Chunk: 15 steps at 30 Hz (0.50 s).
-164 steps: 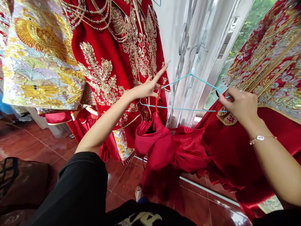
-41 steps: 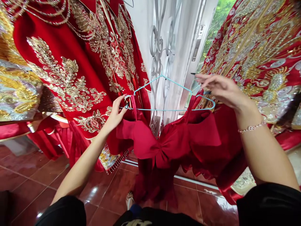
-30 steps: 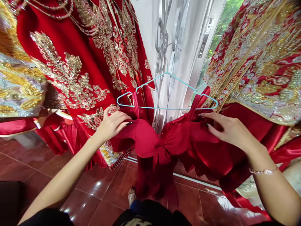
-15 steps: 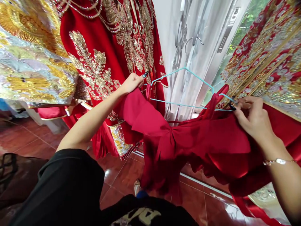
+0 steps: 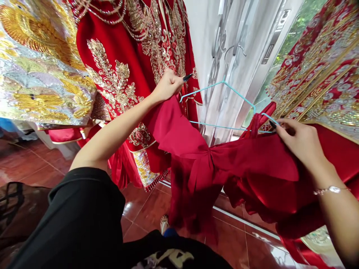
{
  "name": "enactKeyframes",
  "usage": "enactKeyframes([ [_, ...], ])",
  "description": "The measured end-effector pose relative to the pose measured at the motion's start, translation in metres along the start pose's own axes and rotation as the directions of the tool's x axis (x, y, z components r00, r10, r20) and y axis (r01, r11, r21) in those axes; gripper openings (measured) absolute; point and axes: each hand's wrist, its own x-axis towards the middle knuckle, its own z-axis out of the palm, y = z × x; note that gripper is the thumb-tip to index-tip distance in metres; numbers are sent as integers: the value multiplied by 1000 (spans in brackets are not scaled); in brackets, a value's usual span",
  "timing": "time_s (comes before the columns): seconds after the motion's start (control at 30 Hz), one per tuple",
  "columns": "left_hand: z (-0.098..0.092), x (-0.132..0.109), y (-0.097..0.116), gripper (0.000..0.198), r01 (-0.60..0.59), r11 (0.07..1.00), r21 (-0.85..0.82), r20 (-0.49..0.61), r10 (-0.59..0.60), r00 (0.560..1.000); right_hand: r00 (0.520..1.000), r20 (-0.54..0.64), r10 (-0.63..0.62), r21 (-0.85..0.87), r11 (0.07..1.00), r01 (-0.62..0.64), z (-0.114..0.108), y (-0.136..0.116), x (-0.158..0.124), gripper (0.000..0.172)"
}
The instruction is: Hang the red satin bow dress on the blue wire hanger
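A plain red dress (image 5: 185,140) with a gathered front hangs spread between my hands on a light blue wire hanger (image 5: 241,95). My left hand (image 5: 168,86) is closed on the dress's left upper edge, close to that end of the hanger; its strap is mostly hidden by the fingers. At the other side my right hand (image 5: 298,138) pinches the hanger's right end. A red strap (image 5: 255,125) loops over the hanger near the right notch. The hanger's metal hook (image 5: 225,56) points up in front of the pale curtain, and I cannot tell if it touches anything.
A red jacket with gold embroidery (image 5: 120,82) hangs at left, beside a gold and silver sequinned garment (image 5: 42,71). More beaded red clothing (image 5: 316,74) hangs at right. A white curtain (image 5: 199,22) and metal door frame (image 5: 269,52) stand behind, above red floor tiles (image 5: 140,213).
My left hand has moved up and slightly right, raising the dress's left edge; the strap seen there before is now mostly hidden. The right hand remains at the hanger's end.
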Motion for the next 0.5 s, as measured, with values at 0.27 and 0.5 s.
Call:
enactKeyframes([
  [0.27,11,28,39,57,-68,994,86,63,63,996,998,53,-36,-137,990,43,0,8,3,25],
  [0.5,25,25,46,23,-5,994,113,90,-5,996,996,-75,44,39,998,-41,-1,1,3,15],
])
